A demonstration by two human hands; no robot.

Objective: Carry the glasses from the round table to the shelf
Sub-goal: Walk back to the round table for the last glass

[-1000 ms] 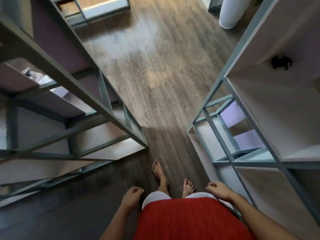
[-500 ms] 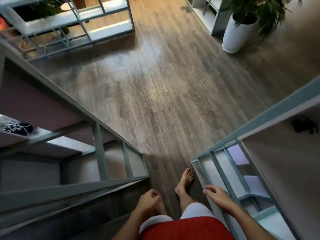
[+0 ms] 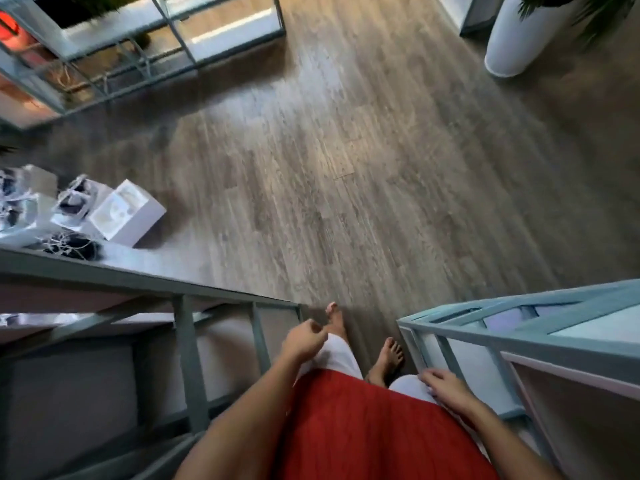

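Note:
No glasses and no round table are in view. I look down at my bare feet on a wood floor between two shelf units. My left hand (image 3: 303,341) hangs loosely curled beside my left leg and holds nothing. My right hand (image 3: 446,388) hangs by my right hip with fingers relaxed and apart, empty, close to the corner of the teal-framed shelf (image 3: 519,341) on my right. A grey-framed shelf (image 3: 183,344) stands on my left.
White boxes (image 3: 126,213) and tangled items lie on top of the left shelf. Another open-frame shelf (image 3: 138,53) stands at the far left. A white planter (image 3: 516,39) with a plant is at the far right. Open wood floor (image 3: 346,168) lies ahead.
I have walked forward out of the gap between the two shelves. The view has swung left, so the top of the left shelf with its boxes shows now. Both hands stay empty.

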